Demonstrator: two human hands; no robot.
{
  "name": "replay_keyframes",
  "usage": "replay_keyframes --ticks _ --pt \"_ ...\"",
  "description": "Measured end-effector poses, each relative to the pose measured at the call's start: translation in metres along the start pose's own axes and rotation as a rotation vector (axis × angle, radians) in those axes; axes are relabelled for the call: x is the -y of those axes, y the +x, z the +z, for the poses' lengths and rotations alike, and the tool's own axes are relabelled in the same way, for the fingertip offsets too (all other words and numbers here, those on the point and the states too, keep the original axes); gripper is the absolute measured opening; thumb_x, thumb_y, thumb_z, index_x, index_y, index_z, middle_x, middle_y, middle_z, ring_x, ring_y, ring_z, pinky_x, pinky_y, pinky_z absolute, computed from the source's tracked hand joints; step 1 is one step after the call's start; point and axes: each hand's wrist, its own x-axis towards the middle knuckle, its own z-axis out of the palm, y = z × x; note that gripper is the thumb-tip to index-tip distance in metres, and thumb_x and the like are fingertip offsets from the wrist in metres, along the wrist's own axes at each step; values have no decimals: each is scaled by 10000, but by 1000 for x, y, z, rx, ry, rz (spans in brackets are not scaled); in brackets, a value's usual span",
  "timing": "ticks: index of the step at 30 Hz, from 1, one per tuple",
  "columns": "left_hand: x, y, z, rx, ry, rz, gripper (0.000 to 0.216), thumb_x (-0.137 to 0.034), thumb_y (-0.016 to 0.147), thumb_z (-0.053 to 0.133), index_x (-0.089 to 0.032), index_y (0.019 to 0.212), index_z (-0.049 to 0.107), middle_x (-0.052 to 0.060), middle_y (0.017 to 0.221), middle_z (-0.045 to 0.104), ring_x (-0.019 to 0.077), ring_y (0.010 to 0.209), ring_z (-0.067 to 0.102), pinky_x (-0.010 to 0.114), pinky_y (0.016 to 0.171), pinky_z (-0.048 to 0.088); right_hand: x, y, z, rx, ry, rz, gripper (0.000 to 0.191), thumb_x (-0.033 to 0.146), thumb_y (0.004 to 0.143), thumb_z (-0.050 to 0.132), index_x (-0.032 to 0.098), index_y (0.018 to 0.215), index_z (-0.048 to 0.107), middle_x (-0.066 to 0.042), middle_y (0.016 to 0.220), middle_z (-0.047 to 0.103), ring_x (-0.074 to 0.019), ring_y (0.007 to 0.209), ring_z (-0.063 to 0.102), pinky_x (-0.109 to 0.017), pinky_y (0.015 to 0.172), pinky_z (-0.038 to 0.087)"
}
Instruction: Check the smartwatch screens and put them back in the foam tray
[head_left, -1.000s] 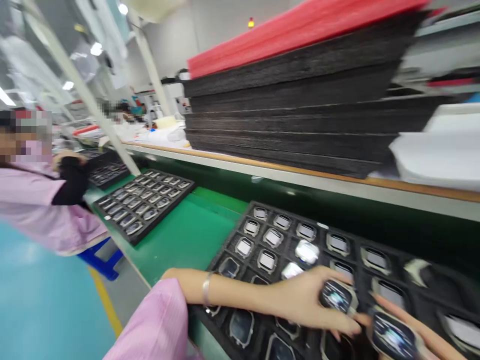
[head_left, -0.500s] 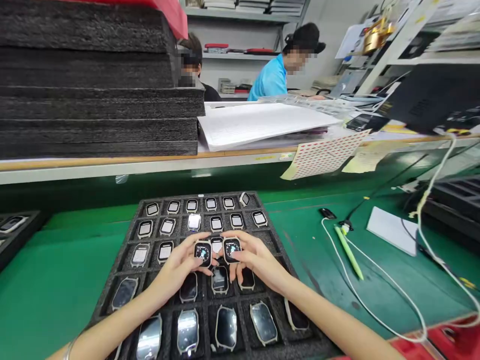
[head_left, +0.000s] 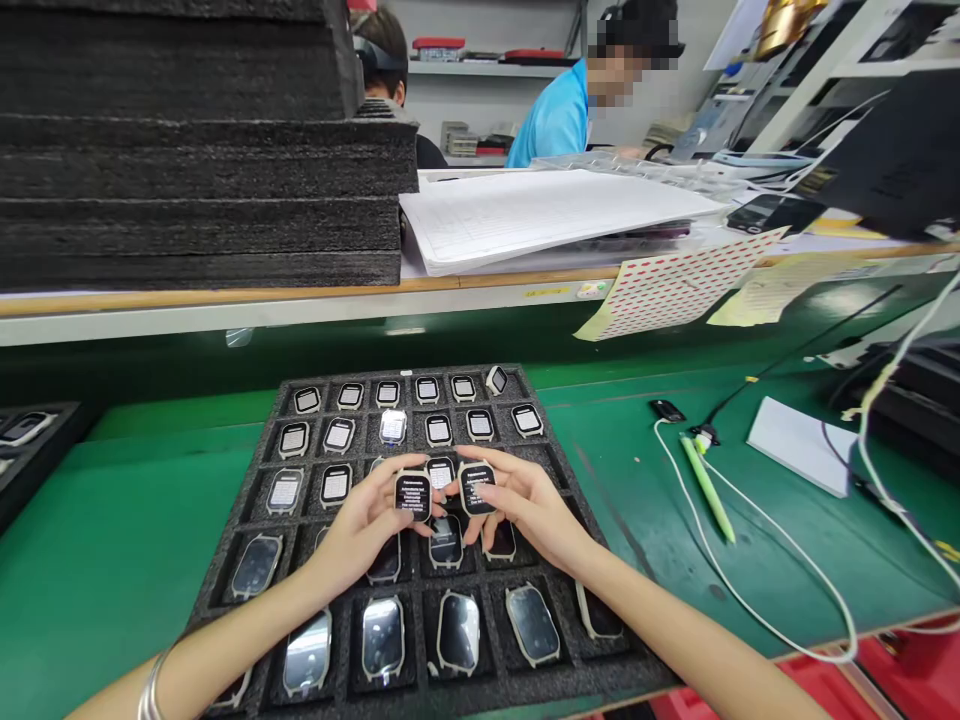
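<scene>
My left hand (head_left: pixel 373 515) grips a square smartwatch (head_left: pixel 413 496) without a strap, its thumb at the lower edge of the lit screen. Closed around a second smartwatch (head_left: pixel 477 488) is my right hand (head_left: pixel 517 500), its thumb over the glass. Both screens show white lines of text on black, too small to read. The two watches are held side by side, a little apart, above a black foam tray (head_left: pixel 420 690). In the tray's compartments lie several more watch cases; many in the back rows have lit white screens, while the front ones, like this watch (head_left: pixel 458 632), are dark.
Right of the tray, a green pen (head_left: pixel 709 490), a white cable (head_left: pixel 701 550) and a white pad (head_left: pixel 801 447) lie on the green bench (head_left: pixel 150 560). Thick black foam sheets (head_left: pixel 202 160) and papers (head_left: pixel 555 215) fill the shelf behind. Two people are beyond it.
Both watch screens have gone from a dial-like picture to lines of text. The hands still hold the same watches over the tray. My view has tilted slightly downward.
</scene>
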Motion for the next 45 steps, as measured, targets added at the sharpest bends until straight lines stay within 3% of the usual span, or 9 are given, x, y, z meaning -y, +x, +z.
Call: replay_keyframes --ticks 9,17,22,27,30,36,39,42,45 --pt "3 -1 -2 33 -47 38 506 -112 815 550 -233 1290 426 89 1105 639 251 1039 598 357 822 535 0 -3 -3 44 0 -86 435 348 956 494 152 1337 414 -143 1012 649 -231 651 697 -261 467 560" --pt "-7 -3 8 19 -16 36 378 -202 875 561 -188 1240 464 110 1053 647 242 985 627 371 798 555 14 -13 -12 154 -229 -44 667 191 845 665 234 1399 299 -104 1112 592 -205 777 678 -259 567 569" --pt "-13 -2 16 -23 9 3 356 -292 867 595 -149 1176 490 125 958 673 240 889 658 362 712 574 17 -29 -36 10 -534 -33 666 254 884 601 201 1443 242 -51 862 641 -223 780 657 -323 636 562" --pt "-11 -3 19 -30 20 0 380 -323 842 631 -144 1150 499 133 945 681 244 866 664 356 681 573 16 -36 -69 -178 -961 -123 566 327 851 593 187 1363 396 -32 835 621 -154 521 537 -282 510 481" --pt "-9 -3 21 -19 28 15 372 -310 845 630 -145 1149 494 129 942 679 237 859 664 346 673 575 14 -34 -82 -231 -1135 -167 485 337 846 579 174 1287 458 -17 777 595 -152 490 494 -274 487 442" --pt "-10 -4 23 1 51 25 359 -308 867 597 -144 1168 491 133 952 674 243 874 659 360 693 571 13 -29 -94 -201 -1394 -298 416 371 857 598 209 1234 526 -86 1109 522 -261 985 567 -376 864 466" --pt "-11 -4 24 32 43 39 383 -297 865 597 -151 1199 480 144 994 665 261 902 654 378 712 565 16 -33 -98 -145 -1405 -265 448 394 874 585 216 1276 499 -89 1119 495 -264 1028 551 -378 889 463" --pt "-11 -2 25 53 40 51 413 -267 850 617 -162 1221 470 149 1035 653 269 925 648 386 729 560 19 -46 -95 -189 -1404 -294 480 397 883 573 223 1315 453 -105 1169 463 -276 1076 519 -396 911 451" --pt "-10 4 28 61 43 51 435 -255 841 630 -172 1234 463 143 1051 648 261 928 647 384 743 561 17 -67 -80 -205 -1387 -363 384 357 901 564 212 1248 488 -110 1147 466 -272 1080 501 -394 913 436"
